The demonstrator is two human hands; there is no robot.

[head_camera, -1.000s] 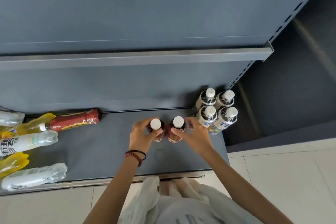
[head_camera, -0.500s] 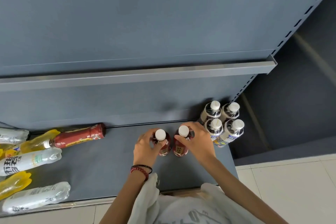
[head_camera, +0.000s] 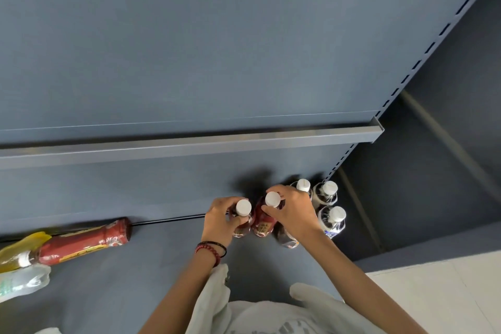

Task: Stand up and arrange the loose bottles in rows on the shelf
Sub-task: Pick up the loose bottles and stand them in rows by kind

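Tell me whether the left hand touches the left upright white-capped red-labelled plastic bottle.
Touching. The head view shows the left hand with fingers curled round the neck of the left upright white-capped red-labelled plastic bottle, just below its cap.

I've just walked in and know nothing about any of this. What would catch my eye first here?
Two hands meet mid-way along the grey shelf: the left hand grips the left red bottle and the right hand grips the right red bottle, both upright with white caps. Just right of them stand the clear bottles, and far left the long red bottle lies on its side.
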